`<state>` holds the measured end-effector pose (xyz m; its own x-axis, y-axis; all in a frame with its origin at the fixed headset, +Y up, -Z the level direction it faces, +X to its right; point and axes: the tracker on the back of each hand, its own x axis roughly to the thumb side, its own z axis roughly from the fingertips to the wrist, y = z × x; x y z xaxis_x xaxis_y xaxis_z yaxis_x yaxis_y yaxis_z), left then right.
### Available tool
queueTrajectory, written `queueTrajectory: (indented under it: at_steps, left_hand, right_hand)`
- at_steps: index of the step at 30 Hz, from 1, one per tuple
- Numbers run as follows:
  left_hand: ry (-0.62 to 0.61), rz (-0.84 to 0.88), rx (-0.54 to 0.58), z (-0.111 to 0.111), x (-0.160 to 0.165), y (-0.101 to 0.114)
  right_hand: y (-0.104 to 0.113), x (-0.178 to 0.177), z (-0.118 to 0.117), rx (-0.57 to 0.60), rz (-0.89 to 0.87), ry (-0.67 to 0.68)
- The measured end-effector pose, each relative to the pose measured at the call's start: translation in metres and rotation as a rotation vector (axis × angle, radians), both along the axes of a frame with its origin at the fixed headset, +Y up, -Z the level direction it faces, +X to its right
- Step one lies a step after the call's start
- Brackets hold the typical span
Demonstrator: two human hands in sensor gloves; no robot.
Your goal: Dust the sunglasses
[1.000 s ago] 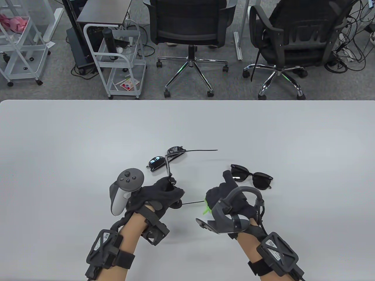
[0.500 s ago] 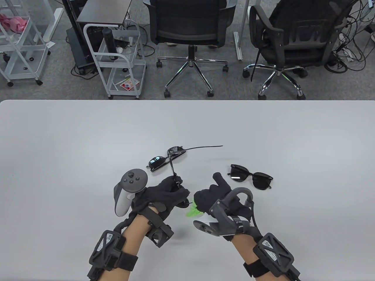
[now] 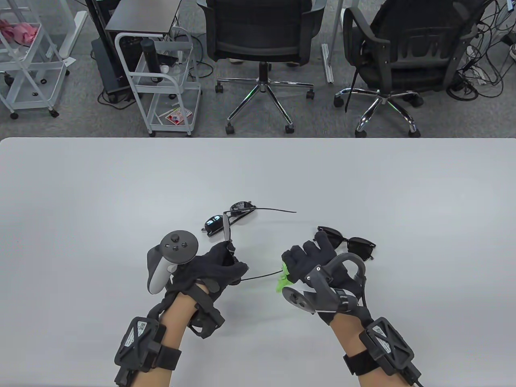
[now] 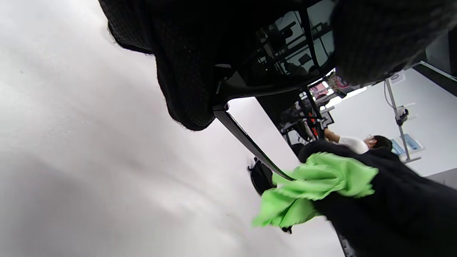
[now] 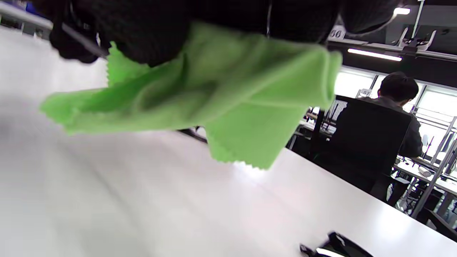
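My left hand (image 3: 219, 264) holds a thin-framed pair of sunglasses (image 3: 227, 229) up off the white table (image 3: 100, 189), gripping its front. One temple arm (image 3: 262, 276) runs right into a green cloth (image 3: 283, 278) that my right hand (image 3: 300, 262) pinches around the arm's end. The other temple arm (image 3: 278, 210) points right, in the air. In the left wrist view a dark lens (image 4: 285, 46) sits under my fingers (image 4: 185, 71), and the arm (image 4: 250, 142) runs into the cloth (image 4: 314, 185). The right wrist view shows the cloth (image 5: 221, 92) hanging from my fingers (image 5: 160, 28).
A second pair of sunglasses (image 3: 213, 224) lies on the table just beyond my left hand. A third, black-framed pair (image 3: 356, 246) lies right behind my right hand and shows in the right wrist view (image 5: 335, 248). Office chairs (image 3: 262, 36) and carts (image 3: 165, 72) stand beyond the far edge.
My right hand slid the cloth in toward my left hand, then back out right along the temple arm. The held glasses rocked slightly; the free arm rose, then dropped.
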<state>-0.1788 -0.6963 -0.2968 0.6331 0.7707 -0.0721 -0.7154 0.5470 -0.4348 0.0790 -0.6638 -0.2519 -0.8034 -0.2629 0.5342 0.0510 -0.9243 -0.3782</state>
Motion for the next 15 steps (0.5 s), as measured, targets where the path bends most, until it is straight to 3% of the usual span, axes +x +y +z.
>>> queueTrajectory:
  at_steps: [4,7,12,15]
  left_hand:
    - [0.028,-0.049,0.014,-0.002,-0.003,-0.002]
    - [0.07,-0.057,0.016,-0.003,-0.008,-0.003]
    - [0.101,-0.057,0.04,-0.003,-0.011,-0.002]
    - [0.107,-0.051,0.046,-0.003,-0.012,-0.002]
  right_hand:
    - [0.022,0.009,0.014,0.065,-0.137,0.004]
    - [0.027,0.01,0.016,0.004,-0.168,-0.04]
    - [-0.004,0.007,-0.002,-0.363,0.067,-0.129]
    - [-0.029,0.008,-0.011,-0.571,0.128,-0.09]
